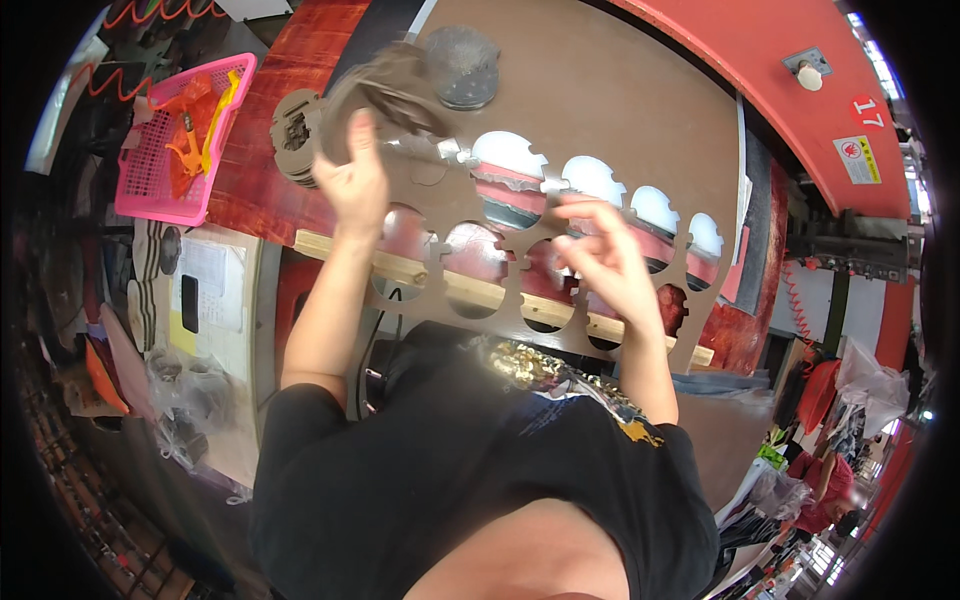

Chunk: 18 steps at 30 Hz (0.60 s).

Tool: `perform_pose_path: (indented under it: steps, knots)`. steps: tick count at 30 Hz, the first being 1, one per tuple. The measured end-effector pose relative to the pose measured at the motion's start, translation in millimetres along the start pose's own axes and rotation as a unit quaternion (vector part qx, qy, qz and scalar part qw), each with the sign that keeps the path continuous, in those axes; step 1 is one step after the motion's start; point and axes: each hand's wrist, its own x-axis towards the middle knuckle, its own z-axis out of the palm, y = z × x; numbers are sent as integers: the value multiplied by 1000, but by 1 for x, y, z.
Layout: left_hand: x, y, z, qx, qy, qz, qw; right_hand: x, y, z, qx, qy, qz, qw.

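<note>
A large brown sheet (590, 70) lies in front of me, with rows of rounded, notched holes through its near part. My left hand (355, 190) is raised over its left side, gripping dark brown cut pieces (395, 90) that are smeared by motion. Just beyond them sits a dark grey rounded block (462, 66) on the sheet. Over the holed part, my right hand (612, 255) has its fingers bent and apart, near the strips between the holes; I make out nothing held there. A stack of brown cut pieces (297, 135) rests left of my left hand.
A pink basket (160, 195) with orange and yellow items stands at the left on the red table (262, 120). A wooden bar (400, 268) runs under the sheet's near part. The red machine beam (760, 60) spans the far right. Another person (825, 490) is at the lower right.
</note>
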Motion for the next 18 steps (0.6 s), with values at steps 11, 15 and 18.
perform_pose_path:
  steps: [11,15,18]
  knots:
    - [-19,-48,-37,369,-327,279,824,106,56,53,465,-234,214,827]
    - [-9,-40,-35,391,-340,269,812,101,46,55,444,-213,215,844]
    - [3,-29,-35,395,-336,282,807,91,27,59,352,-166,190,901]
